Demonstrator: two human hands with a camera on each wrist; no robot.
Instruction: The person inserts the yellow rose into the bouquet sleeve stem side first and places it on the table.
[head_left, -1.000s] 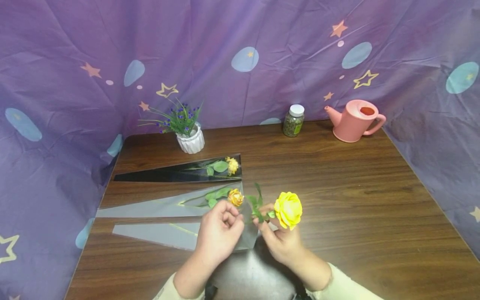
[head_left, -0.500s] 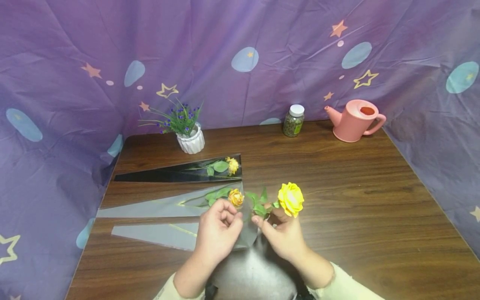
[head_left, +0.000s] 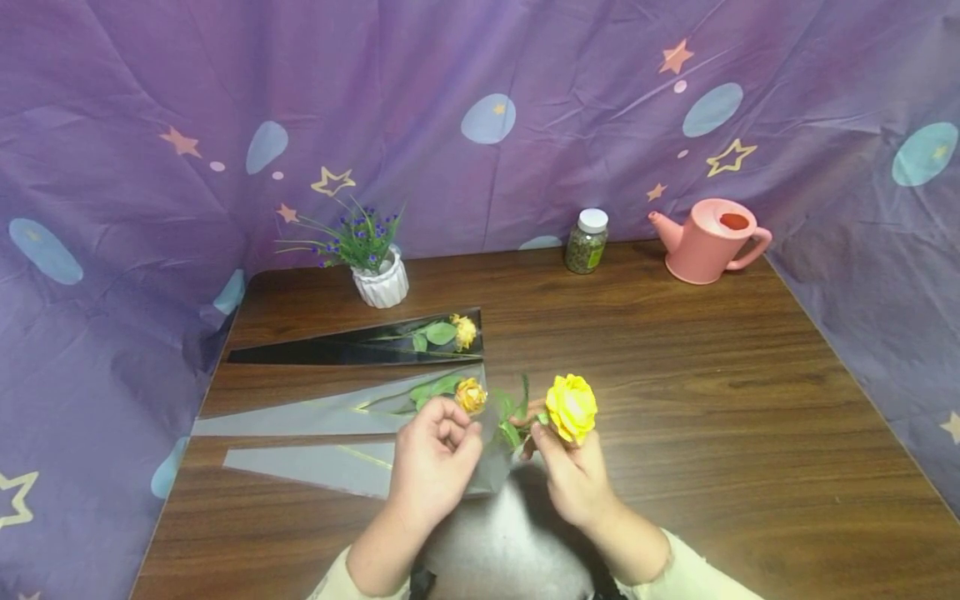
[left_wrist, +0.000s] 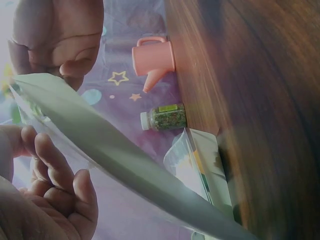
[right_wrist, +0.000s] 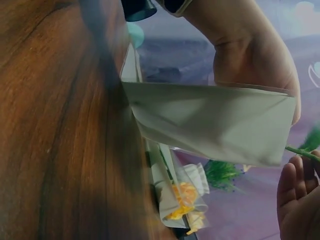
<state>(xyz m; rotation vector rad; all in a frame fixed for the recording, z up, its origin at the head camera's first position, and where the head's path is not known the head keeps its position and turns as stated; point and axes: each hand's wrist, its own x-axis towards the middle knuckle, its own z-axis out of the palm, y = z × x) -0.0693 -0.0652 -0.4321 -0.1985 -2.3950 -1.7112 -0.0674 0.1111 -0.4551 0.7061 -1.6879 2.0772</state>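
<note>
My left hand (head_left: 431,467) pinches the wide end of a tapered, pale grey flower sleeve (head_left: 315,471) between thumb and fingers. That end is lifted off the table; in the right wrist view the sleeve (right_wrist: 215,122) covers the left fingertips. Just to the right, my right hand (head_left: 577,475) holds a bright yellow rose (head_left: 572,408) by its stem close below the bloom. Its green leaves (head_left: 512,429) point left over the sleeve's mouth. A piece of the stem (right_wrist: 300,151) shows beside the sleeve's edge in the right wrist view.
Behind the left hand lie a grey sleeve (head_left: 300,417) with an orange rose (head_left: 471,395) and a black sleeve (head_left: 300,346) with a yellow rose (head_left: 462,332). Along the back stand a white flowerpot (head_left: 381,283), a jar (head_left: 587,246) and a pink watering can (head_left: 708,242).
The rose rose slightly, then came down and a little left, its leaves turning as the right fingers shifted on the stem. My left hand stays almost still.
</note>
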